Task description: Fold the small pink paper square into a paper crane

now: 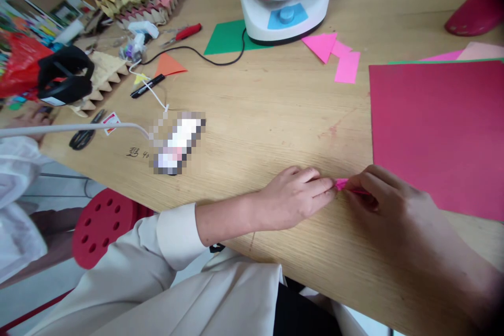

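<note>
A small folded piece of pink paper (340, 184) lies near the table's front edge, between my two hands. My left hand (297, 197) comes in from the left, its fingers closed together with the tips on the paper's left end. From the right, my right hand (397, 210) pinches the other end between thumb and index finger. Parts of the paper are hidden under the fingers. Close beside my right hand is a large dark pink sheet (437, 136), with green and lighter pink sheets showing beneath its far edge.
A white fan (289, 26) stands at the back on green paper (224, 37). Pink scraps (347, 67) lie beside it. Leftward are a blurred-out phone (179, 144), a black marker (147, 86), a red-handled tool (188, 31) and a cable. Another person's hand (31, 118) rests at far left, above a red stool (103, 226).
</note>
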`<act>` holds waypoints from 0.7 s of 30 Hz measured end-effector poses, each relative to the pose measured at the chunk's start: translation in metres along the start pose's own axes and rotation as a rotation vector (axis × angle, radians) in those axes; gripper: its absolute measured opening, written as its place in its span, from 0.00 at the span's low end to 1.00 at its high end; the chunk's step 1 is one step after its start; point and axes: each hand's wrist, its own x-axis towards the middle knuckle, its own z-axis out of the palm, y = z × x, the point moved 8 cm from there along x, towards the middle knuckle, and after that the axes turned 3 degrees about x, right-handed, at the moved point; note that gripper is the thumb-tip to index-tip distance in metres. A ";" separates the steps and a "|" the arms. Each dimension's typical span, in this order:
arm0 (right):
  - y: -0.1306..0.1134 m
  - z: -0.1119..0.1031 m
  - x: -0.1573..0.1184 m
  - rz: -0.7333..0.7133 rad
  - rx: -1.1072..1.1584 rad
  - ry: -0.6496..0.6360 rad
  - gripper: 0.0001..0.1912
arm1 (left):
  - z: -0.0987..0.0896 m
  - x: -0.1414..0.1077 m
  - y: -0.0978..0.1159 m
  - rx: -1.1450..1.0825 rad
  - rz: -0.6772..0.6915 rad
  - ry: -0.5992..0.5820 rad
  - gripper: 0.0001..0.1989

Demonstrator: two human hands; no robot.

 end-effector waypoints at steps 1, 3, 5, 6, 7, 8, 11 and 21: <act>-0.002 -0.001 -0.002 -0.041 -0.027 0.014 0.08 | 0.000 0.000 0.000 0.004 -0.003 0.005 0.17; -0.008 0.000 -0.008 -0.142 -0.092 0.018 0.08 | -0.001 0.001 0.000 0.010 -0.006 0.016 0.17; -0.012 0.001 -0.013 -0.236 -0.142 0.017 0.07 | 0.000 0.002 0.001 0.012 -0.006 0.024 0.16; -0.015 0.001 -0.015 -0.279 -0.157 0.018 0.07 | 0.001 0.002 0.001 0.011 -0.008 0.030 0.16; -0.016 0.000 -0.017 -0.314 -0.166 0.025 0.07 | 0.001 0.003 0.001 0.009 -0.013 0.038 0.16; -0.018 -0.001 -0.018 -0.344 -0.169 0.032 0.07 | 0.002 0.003 0.001 0.008 -0.019 0.047 0.15; -0.021 -0.001 -0.022 -0.402 -0.155 0.025 0.08 | 0.002 0.003 0.001 0.010 -0.030 0.073 0.13; -0.020 -0.001 -0.033 -0.435 -0.147 0.028 0.12 | 0.000 0.002 0.004 0.021 0.000 0.087 0.20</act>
